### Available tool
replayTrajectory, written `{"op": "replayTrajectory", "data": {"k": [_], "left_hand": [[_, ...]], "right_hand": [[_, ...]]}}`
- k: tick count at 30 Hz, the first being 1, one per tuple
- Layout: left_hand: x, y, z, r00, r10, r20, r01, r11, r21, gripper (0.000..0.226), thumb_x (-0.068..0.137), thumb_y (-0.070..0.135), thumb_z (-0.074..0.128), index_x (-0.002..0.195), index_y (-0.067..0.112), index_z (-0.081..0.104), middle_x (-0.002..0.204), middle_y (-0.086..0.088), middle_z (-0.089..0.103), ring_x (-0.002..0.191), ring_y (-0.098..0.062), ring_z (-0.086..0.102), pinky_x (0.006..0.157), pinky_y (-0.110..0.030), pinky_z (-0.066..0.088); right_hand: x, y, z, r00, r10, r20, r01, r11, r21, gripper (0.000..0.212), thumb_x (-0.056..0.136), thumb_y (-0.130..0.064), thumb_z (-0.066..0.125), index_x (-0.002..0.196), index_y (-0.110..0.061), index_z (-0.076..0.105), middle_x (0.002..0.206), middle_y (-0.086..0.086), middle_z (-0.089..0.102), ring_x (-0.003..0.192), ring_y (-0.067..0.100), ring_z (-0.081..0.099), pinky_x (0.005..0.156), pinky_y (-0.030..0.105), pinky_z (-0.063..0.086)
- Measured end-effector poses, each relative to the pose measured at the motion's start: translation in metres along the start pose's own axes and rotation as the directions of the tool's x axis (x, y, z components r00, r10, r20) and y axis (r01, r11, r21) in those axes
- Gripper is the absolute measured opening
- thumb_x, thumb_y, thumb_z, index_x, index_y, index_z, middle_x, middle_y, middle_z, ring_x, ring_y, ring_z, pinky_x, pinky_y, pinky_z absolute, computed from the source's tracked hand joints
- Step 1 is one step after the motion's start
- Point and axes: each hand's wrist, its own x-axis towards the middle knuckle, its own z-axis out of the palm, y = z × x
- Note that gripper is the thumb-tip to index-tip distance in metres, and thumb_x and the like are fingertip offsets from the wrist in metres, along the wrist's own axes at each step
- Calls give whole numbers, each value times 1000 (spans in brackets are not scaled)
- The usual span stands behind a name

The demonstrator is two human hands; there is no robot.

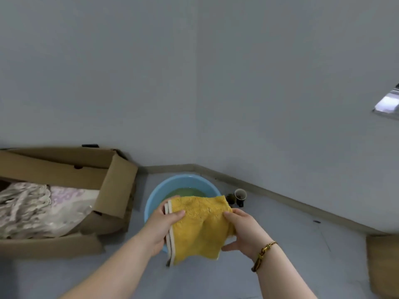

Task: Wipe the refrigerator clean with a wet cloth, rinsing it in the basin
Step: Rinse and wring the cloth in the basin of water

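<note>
From the head camera, looking down, I hold the yellow cloth spread out between both hands, above the near part of the blue basin. My left hand grips the cloth's left side, where the pale striped hem runs: the thumb lies across the front and the fingers are curled behind. My right hand has the opposite side, thumb on the front near the top and fingers curled under the lower edge, so both hands are closed on the cloth and neither is free. The cloth hangs as a rough square, its hem running top to bottom and its lower edge loose below my hands. The basin stands on the floor close to the corner where the two walls meet, with greenish water showing past the cloth's top edge. What matters for the coming move is that the water lies straight below and a little beyond the cloth, about midway between my hands, so neither hand is clearly nearer. I judge that lowering both together would dip it. An open cardboard box sits just left of the basin, and a small cup to its right by the skirting. I cannot pick out the refrigerator with certainty.
</note>
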Motion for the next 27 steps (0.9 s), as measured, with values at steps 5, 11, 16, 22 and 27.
{"op": "replayTrajectory", "data": {"k": [5, 11, 16, 22, 27], "left_hand": [[37, -6, -31, 996, -3, -89, 9, 997, 76, 26, 85, 1, 57, 105, 16, 53, 93, -6, 62, 81, -19, 60, 62, -28, 54], [106, -25, -46, 953, -19, -302, 80, 979, 189, 12, 88, 12, 57, 99, 11, 53, 105, -15, 61, 95, -29, 58, 80, -33, 47], [194, -63, -63, 921, -82, -381, 179, 957, 227, 22, 87, 15, 58, 107, 6, 55, 113, -16, 61, 101, -30, 58, 86, -36, 46], [305, -108, -84, 942, 94, -324, 62, 896, 440, 20, 88, 17, 56, 105, 8, 51, 97, -4, 55, 89, -22, 53, 72, -28, 45], [377, -194, -109, 943, 62, -327, 113, 865, 490, 40, 89, 19, 55, 125, 6, 47, 119, -12, 56, 110, -30, 53, 93, -35, 43]], "right_hand": [[53, 18, 38, 994, 102, 34, -107, 980, 169, 12, 91, -22, 54, 93, -10, 55, 100, 7, 54, 99, 29, 53, 72, 48, 52], [137, 11, 55, 999, 43, -12, -42, 995, 88, 9, 89, -16, 58, 81, -12, 55, 86, 5, 61, 81, 22, 58, 87, 46, 49], [227, 27, 57, 998, -34, -55, 32, 999, -43, 13, 88, -18, 58, 76, -14, 55, 90, 9, 60, 84, 23, 55, 88, 43, 48], [343, 71, 56, 980, -156, -123, 130, 972, -193, 16, 90, -21, 56, 75, -14, 54, 81, 1, 56, 74, 14, 51, 66, 23, 42], [427, 140, 54, 959, -212, -190, 105, 884, -455, 37, 90, -27, 55, 61, -13, 35, 59, -1, 34, 54, 12, 31, 50, 21, 27]]}}
